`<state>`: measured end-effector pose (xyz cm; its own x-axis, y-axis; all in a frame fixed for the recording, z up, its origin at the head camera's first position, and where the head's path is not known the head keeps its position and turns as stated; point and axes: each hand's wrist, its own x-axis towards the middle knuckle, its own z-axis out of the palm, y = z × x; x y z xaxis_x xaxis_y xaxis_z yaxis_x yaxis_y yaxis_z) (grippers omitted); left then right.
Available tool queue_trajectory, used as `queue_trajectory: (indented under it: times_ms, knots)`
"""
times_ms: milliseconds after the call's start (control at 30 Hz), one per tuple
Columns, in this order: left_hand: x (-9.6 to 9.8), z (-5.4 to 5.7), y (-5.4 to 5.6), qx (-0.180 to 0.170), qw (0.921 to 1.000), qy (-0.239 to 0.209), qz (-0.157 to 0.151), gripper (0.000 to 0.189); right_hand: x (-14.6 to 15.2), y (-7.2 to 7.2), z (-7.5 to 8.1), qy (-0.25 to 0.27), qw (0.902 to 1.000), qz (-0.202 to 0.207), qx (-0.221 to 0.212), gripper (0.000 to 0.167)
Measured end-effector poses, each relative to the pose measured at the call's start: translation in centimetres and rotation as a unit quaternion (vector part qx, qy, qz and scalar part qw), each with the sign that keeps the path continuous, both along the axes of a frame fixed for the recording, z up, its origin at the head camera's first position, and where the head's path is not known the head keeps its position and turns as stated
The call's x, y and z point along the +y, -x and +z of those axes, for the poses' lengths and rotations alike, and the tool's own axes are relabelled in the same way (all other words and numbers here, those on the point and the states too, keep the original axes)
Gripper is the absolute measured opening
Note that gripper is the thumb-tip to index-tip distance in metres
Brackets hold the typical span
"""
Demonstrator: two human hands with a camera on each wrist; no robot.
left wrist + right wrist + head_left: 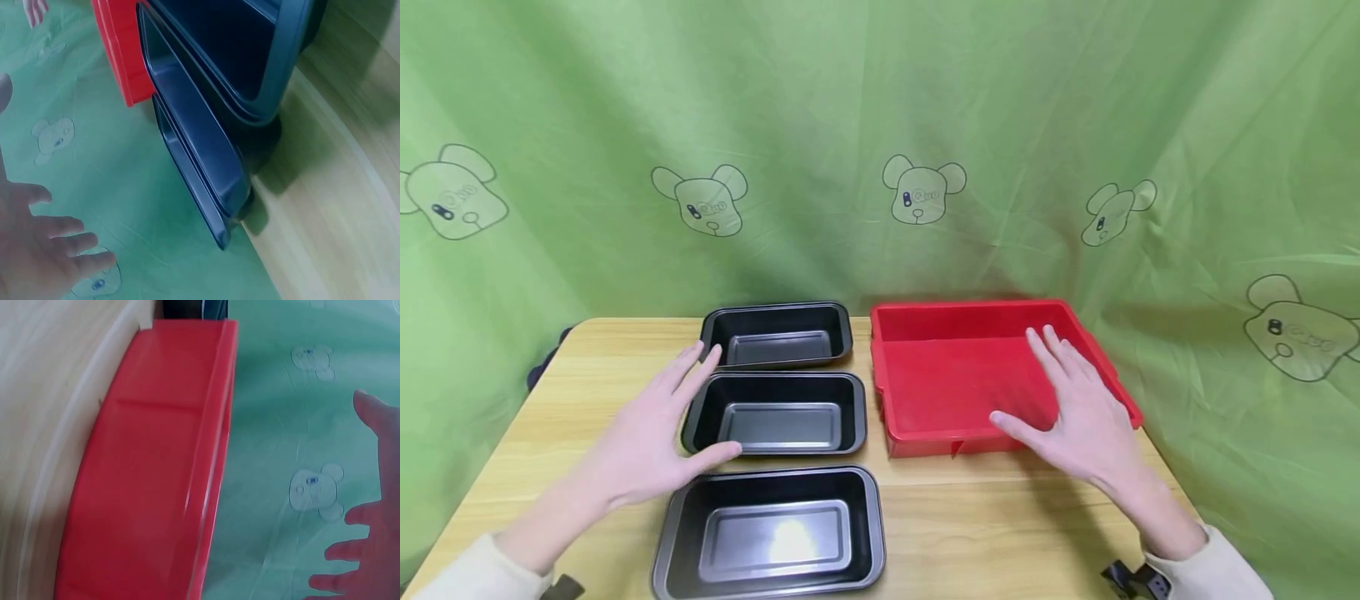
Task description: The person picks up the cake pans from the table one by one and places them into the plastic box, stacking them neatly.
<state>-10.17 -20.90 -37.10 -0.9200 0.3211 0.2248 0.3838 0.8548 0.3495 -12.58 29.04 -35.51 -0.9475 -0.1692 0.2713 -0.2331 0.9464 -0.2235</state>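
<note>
Three dark metal loaf pans stand in a column left of centre: a far pan [778, 347], a middle pan [781, 423] and a near pan [775, 542]. To their right is a red rectangular tray [955, 375] with raised walls. My left hand [647, 429] hovers by the left ends of the pans, fingers spread, holding nothing. Above the right part of the red tray, my right hand [1082, 412] is held with fingers extended and thumb apart, also holding nothing. Both wrist views show the hands apart from the pans and tray.
A light wooden table [970, 525] carries the pans and tray. Green cloth [820, 92] printed with bear-like heads hangs behind and at both sides. Small dark devices sit at both wrists, near the pale sleeves [1210, 571].
</note>
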Motion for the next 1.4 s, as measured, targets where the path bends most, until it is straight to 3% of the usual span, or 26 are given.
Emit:
queue_trajectory:
  times_ms: [133, 333, 533, 800, 1100, 1400]
  knots:
    - [-0.9, 0.3, 0.2, -0.047, 0.9980, -0.038, 0.017, 0.105, 1.6, 0.4, 0.7, 0.050, 0.9980, -0.005, -0.037, 0.106]
    - [-2.4, 0.4, 0.9, -0.086, 0.9910, -0.101, 0.018, 0.094, 4.3, 1.3, 1.4, 0.122, 0.9883, -0.021, -0.090, 0.095]
    - [-3.6, 0.1, 1.7, -0.132, 0.9766, -0.169, 0.010, 0.083, 6.8, 2.4, 1.9, 0.163, 0.9771, -0.015, -0.137, 0.085]
    - [-5.1, -0.5, 2.6, -0.200, 0.9619, -0.185, 0.028, 0.076, 10.3, 3.9, 2.2, 0.212, 0.9596, -0.001, -0.185, 0.076]
    - [-6.2, -1.9, 3.3, -0.274, 0.9252, -0.260, 0.042, 0.075, 14.3, 5.5, 1.7, 0.269, 0.9306, -0.006, -0.248, 0.072]
    - [-7.4, -4.0, 3.9, -0.310, 0.9019, -0.295, 0.060, 0.074, 18.2, 6.6, -0.1, 0.290, 0.9094, -0.043, -0.295, 0.077]
